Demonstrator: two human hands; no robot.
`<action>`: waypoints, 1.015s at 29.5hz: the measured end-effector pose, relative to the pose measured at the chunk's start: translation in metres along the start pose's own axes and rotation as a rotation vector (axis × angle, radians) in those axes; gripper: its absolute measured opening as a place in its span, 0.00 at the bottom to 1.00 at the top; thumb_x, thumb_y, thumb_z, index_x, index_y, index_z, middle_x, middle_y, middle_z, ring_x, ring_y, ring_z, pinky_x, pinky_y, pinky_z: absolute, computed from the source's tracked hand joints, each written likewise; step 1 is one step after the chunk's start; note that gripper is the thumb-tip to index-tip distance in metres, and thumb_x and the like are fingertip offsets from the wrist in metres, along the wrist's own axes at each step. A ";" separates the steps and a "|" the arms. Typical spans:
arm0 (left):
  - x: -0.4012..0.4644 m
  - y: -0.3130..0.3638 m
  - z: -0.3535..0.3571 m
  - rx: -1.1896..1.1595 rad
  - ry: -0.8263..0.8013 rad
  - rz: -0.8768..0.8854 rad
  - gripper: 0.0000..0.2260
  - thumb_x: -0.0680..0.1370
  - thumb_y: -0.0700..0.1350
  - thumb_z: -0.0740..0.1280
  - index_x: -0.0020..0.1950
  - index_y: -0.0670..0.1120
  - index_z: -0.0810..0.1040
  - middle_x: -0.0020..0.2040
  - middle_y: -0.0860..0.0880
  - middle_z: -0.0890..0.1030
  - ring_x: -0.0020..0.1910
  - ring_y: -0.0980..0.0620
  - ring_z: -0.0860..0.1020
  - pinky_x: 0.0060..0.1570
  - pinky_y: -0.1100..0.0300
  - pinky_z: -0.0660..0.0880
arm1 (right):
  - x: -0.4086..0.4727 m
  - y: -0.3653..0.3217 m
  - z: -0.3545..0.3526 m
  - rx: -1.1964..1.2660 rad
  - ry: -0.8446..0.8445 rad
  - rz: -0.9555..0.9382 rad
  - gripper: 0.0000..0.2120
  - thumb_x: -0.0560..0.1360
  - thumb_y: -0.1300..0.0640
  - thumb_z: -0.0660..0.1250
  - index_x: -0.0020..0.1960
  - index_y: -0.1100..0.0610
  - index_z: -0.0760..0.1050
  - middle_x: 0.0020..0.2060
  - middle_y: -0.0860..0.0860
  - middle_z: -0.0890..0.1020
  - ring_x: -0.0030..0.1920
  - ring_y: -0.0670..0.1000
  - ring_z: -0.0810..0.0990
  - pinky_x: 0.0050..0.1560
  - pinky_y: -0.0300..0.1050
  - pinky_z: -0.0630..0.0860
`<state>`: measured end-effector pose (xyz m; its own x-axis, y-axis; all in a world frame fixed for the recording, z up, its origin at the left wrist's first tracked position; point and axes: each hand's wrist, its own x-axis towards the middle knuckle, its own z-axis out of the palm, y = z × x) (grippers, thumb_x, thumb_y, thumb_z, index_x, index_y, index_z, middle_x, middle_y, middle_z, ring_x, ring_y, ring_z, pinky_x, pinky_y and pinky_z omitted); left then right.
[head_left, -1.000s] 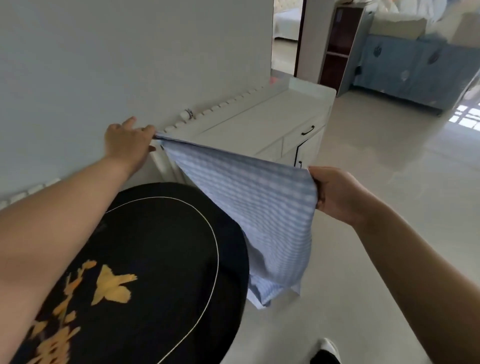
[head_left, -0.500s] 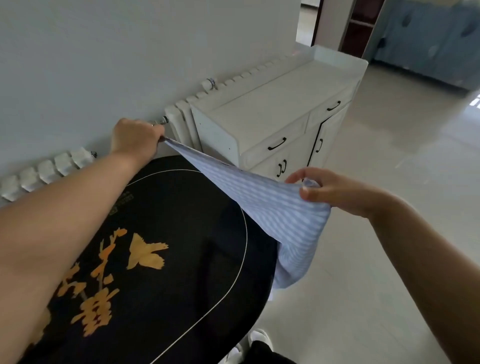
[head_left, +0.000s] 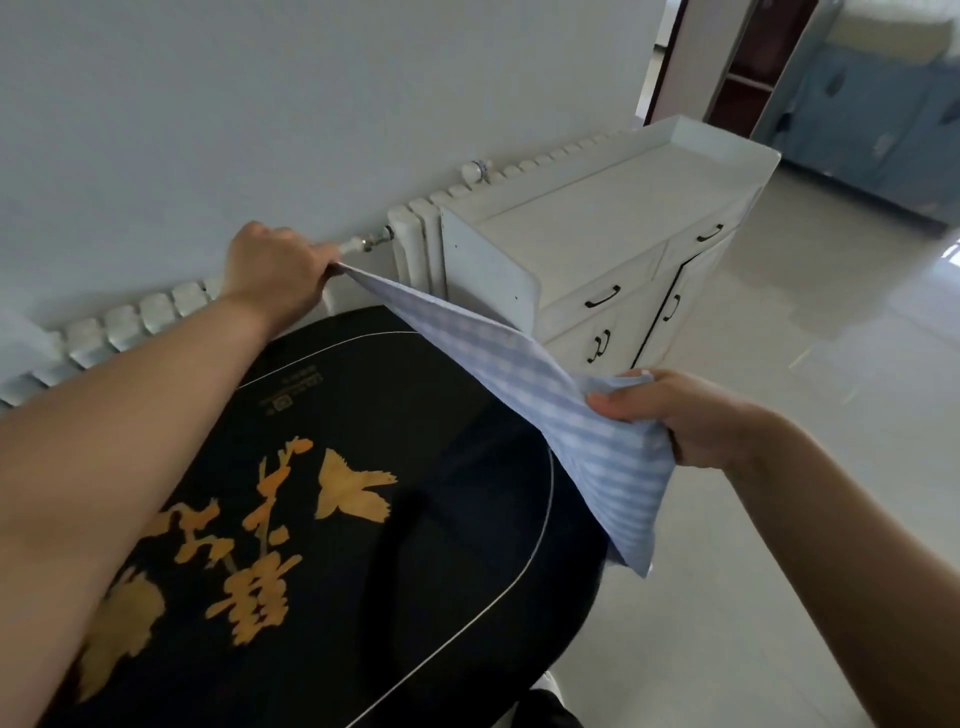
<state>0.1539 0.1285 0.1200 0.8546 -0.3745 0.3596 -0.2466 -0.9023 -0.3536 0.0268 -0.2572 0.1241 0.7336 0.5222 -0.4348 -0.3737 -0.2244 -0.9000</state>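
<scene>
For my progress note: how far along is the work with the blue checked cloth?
Done: the blue checked cloth is lifted and stretched out. In hand: the left hand pinches one end near the radiator, the right hand grips the other beside the black table. Left: it hangs in the air, neither laid flat nor folded.

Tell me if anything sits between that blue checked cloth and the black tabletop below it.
Nothing visible does. The left hand and the right hand each grip an end of the blue checked cloth, which hangs stretched above the far edge of the black tabletop. The part in view bears only its gold pattern.
</scene>
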 end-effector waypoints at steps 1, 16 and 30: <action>-0.022 -0.020 0.005 0.002 -0.013 -0.005 0.07 0.77 0.43 0.66 0.43 0.41 0.80 0.33 0.36 0.79 0.32 0.37 0.78 0.36 0.53 0.64 | 0.009 -0.003 0.027 -0.023 -0.012 0.027 0.12 0.69 0.52 0.68 0.39 0.62 0.82 0.36 0.56 0.83 0.37 0.52 0.82 0.38 0.42 0.78; -0.338 -0.203 0.103 -0.075 -0.289 -0.086 0.16 0.79 0.40 0.53 0.59 0.49 0.77 0.47 0.46 0.82 0.52 0.44 0.79 0.49 0.52 0.69 | 0.081 0.041 0.406 -0.422 -0.060 0.452 0.12 0.78 0.46 0.61 0.40 0.51 0.69 0.19 0.44 0.64 0.20 0.43 0.62 0.29 0.34 0.62; -0.445 -0.195 0.123 -0.589 -0.476 -0.582 0.14 0.81 0.44 0.53 0.65 0.51 0.69 0.42 0.51 0.79 0.40 0.49 0.77 0.45 0.52 0.75 | 0.124 0.120 0.518 -0.669 -0.073 0.388 0.21 0.79 0.48 0.58 0.52 0.68 0.74 0.32 0.49 0.83 0.36 0.52 0.81 0.48 0.55 0.74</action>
<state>-0.1217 0.4975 -0.0772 0.9799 0.1760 -0.0935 0.1966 -0.9307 0.3085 -0.2207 0.2067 -0.0225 0.5728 0.3524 -0.7401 -0.1571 -0.8390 -0.5210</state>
